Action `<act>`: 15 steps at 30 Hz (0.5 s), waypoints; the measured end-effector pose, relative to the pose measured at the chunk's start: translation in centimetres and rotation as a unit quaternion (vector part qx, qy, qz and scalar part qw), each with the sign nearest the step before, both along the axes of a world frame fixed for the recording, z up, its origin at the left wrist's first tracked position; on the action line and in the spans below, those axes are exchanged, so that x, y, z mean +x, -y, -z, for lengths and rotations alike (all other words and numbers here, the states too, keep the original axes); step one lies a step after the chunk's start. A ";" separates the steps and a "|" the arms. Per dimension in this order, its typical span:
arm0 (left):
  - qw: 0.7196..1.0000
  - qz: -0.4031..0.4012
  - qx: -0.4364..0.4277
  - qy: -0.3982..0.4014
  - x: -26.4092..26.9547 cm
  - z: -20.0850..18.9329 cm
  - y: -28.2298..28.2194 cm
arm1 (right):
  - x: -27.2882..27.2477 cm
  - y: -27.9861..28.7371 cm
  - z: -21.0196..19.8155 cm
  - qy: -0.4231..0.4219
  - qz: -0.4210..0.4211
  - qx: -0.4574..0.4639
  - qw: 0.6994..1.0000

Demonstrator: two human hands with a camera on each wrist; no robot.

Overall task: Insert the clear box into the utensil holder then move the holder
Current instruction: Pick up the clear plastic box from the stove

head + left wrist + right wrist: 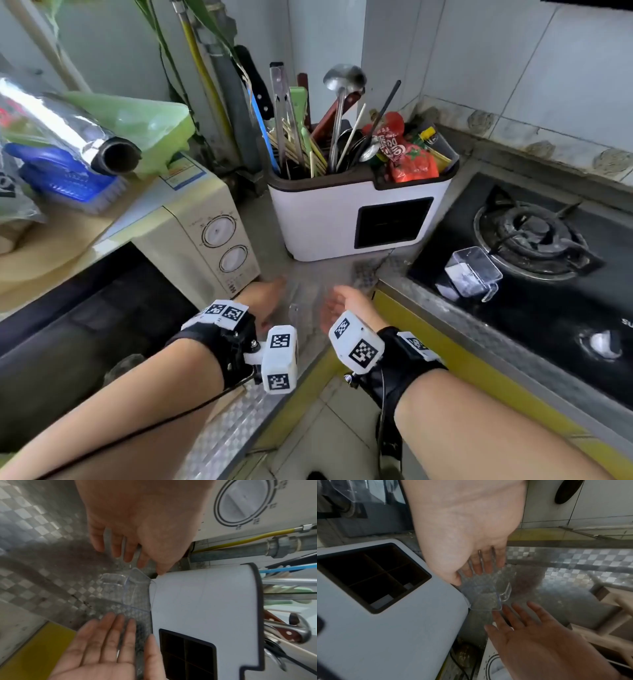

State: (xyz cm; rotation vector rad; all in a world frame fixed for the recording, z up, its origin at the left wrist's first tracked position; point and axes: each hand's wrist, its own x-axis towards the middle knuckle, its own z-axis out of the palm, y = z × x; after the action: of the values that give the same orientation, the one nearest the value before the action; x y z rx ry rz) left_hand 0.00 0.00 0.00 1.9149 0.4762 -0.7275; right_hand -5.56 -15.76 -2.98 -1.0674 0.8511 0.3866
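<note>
The white utensil holder (318, 219) with a dark rim stands on the counter, full of utensils. Its front has a dark square opening (392, 222) split into compartments. A small clear box (296, 310) lies on the counter just before the holder, hard to make out in the head view. It is plainer in the wrist views as the clear box (133, 586) (485, 599), close against the holder's lower corner. My left hand (270, 294) and right hand (337, 305) flank it, palms facing, fingers straight. Whether they touch it I cannot tell.
A second clear box (472, 274) with white contents sits on the black gas stove (534, 236) at the right. A cream microwave (205, 233) stands at the left, close to my left hand. Pipes and a wall lie behind the holder. The counter edge (239, 421) is near my wrists.
</note>
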 end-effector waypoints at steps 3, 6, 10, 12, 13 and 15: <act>0.999 -0.032 -0.004 0.004 0.4 1.5 -0.4 | 0.2 -0.1 1.4 -0.006 -0.019 -0.009 1.000; 0.999 -0.048 -0.017 -0.008 0.1 1.3 0.0 | 0.5 -0.3 2.7 -0.014 -0.025 0.009 1.000; 0.998 -0.042 -0.041 -0.025 0.1 1.1 0.6 | 0.9 -0.3 2.9 -0.020 -0.057 0.002 0.998; 0.998 -0.036 -0.043 -0.026 0.1 0.8 0.8 | 1.2 0.0 3.5 -0.034 -0.083 -0.020 0.996; 0.998 -0.029 -0.048 -0.033 0.1 0.7 0.9 | 1.3 0.1 3.6 -0.038 -0.091 -0.028 0.995; 0.996 -0.012 -0.064 -0.052 0.2 0.4 1.3 | 1.3 0.2 3.6 -0.043 -0.097 -0.029 0.994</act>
State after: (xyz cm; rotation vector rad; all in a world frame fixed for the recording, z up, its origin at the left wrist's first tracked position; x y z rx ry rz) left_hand 0.23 -1.26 -0.39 1.7545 0.5049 -0.8255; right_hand -4.22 -16.00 -6.59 -1.1996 0.8409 0.5767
